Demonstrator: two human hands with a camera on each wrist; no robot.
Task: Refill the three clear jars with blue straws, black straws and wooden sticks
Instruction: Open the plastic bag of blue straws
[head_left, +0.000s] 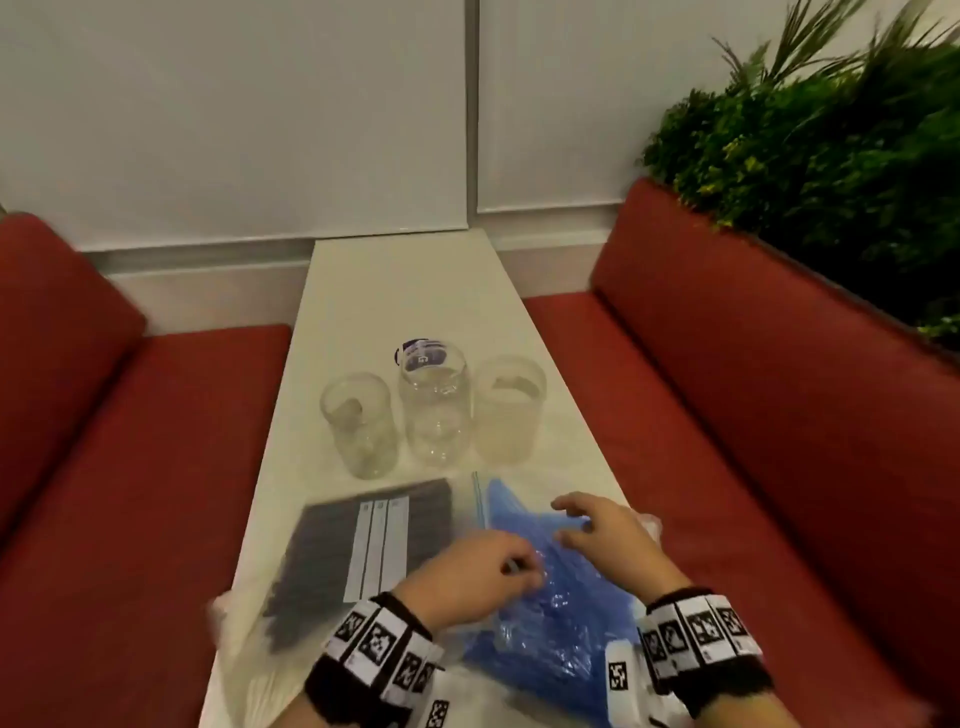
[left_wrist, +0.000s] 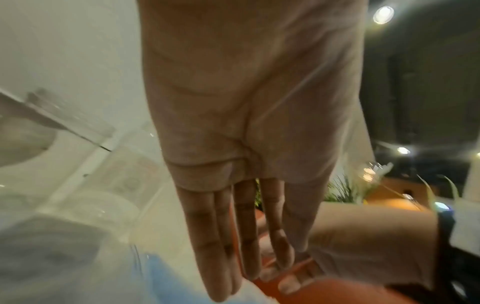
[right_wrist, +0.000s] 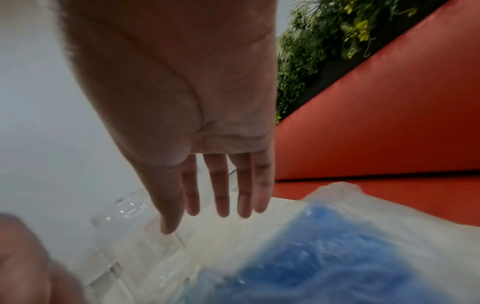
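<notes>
1. Head view: three empty clear jars (head_left: 434, 408) stand in a row on a pale table (head_left: 405, 291). Nearer lie a bag of black straws (head_left: 322, 551) and, to its right, a bag of blue straws (head_left: 550, 613). The left hand (head_left: 467, 577) rests on the blue bag, fingers curled. The right hand (head_left: 605, 535) hovers over it, fingers loosely spread.
2. Left wrist view: blurred; the left hand's fingers (left_wrist: 218, 246) point straight down, holding nothing visible.
3. Right wrist view: the right hand's fingers (right_wrist: 221, 193) hang straight and apart, empty, above the blue bag.
</notes>
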